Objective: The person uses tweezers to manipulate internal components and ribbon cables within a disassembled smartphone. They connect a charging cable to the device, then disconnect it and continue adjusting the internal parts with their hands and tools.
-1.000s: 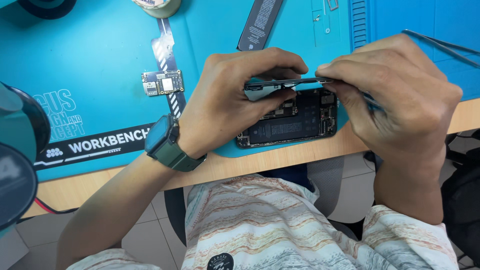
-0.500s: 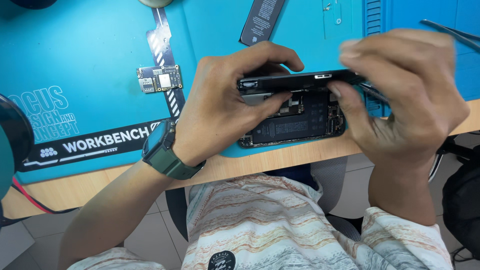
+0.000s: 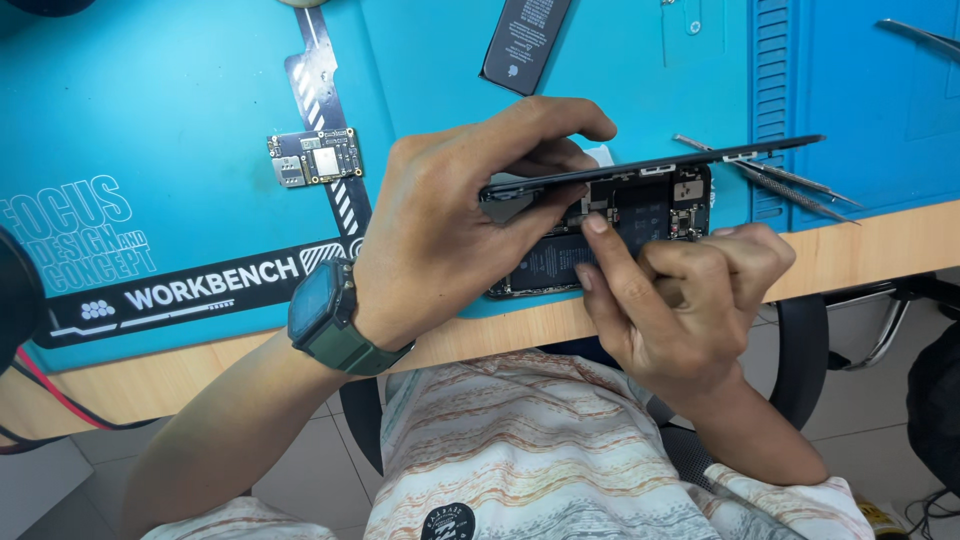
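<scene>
Gripping the lifted screen panel (image 3: 650,165) by its left end, the left hand (image 3: 450,220) had thumb and fingers pinched closed around the dark edge, wrist wearing a green square watch (image 3: 325,315). Panel was tilted up, seen edge-on as a thin dark strip running right, hinged open over the phone body (image 3: 610,235). Right hand (image 3: 680,290) was mostly curled, index finger (image 3: 605,250) stretched out with its tip pressed onto the phone's exposed insides, near the black battery and the small boards; whether it pinched anything, couldn't tell. Phone body lay flat at the near edge of the blue work mat (image 3: 180,120), just under the raised panel, between both hands.

Outward: metal tweezers (image 3: 770,175) lay just right of the phone, partly under the panel's far end. A loose black battery (image 3: 525,40) sat on the mat above the left hand, well apart from the phone. A small circuit board (image 3: 313,157) rested on a striped flex strip (image 3: 320,70) to the left. Another thin metal tool (image 3: 920,35) lay at the top right corner. Mat covered a wooden desk (image 3: 880,245); red and black cables (image 3: 50,395) hung off the left edge. Person wore a striped shirt (image 3: 520,460), seated on a chair (image 3: 800,370) over a tiled floor.
</scene>
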